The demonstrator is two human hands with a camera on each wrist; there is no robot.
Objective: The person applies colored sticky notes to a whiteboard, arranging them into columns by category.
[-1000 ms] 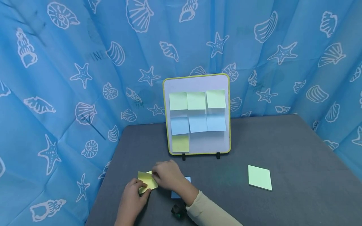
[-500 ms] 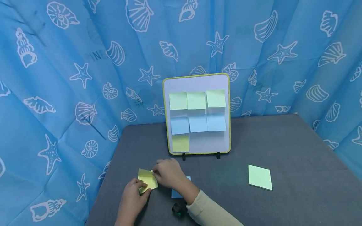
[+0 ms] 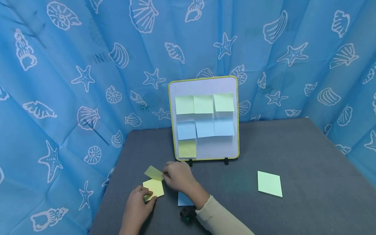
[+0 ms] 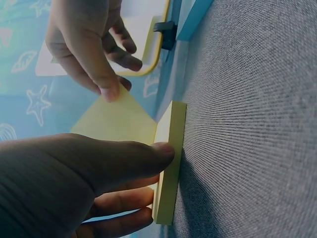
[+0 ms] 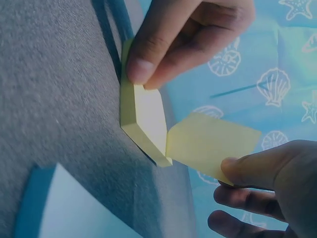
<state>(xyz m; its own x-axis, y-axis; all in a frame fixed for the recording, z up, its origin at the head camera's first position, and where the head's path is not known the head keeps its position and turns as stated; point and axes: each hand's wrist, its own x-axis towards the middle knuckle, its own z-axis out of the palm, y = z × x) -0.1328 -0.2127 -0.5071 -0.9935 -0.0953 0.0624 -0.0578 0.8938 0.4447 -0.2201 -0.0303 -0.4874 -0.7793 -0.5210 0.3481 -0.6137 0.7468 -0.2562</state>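
My left hand (image 3: 137,204) grips the near side of a yellow sticky note pad (image 3: 155,187) on the grey table, thumb along its edge. Between thumb and finger, my right hand (image 3: 179,176) pinches a corner of the top yellow sticky note (image 3: 154,173). That sheet stands lifted from the pad, joined to it only along the far edge, as the right wrist view also shows with the raised note (image 5: 210,144). Under my right forearm lies a blue sticky note pad (image 3: 184,199), partly hidden.
A yellow-rimmed whiteboard (image 3: 217,148) stands on black feet behind the hands. It bears three green notes, three blue notes and one yellow note (image 3: 187,148) at lower left. A green pad (image 3: 269,184) lies to the right; a small black object (image 3: 187,214) is near my right sleeve.
My right hand has moved slightly up and right, away from the pad, peeling the top yellow note higher. The left hand has kept its hold on the pad.
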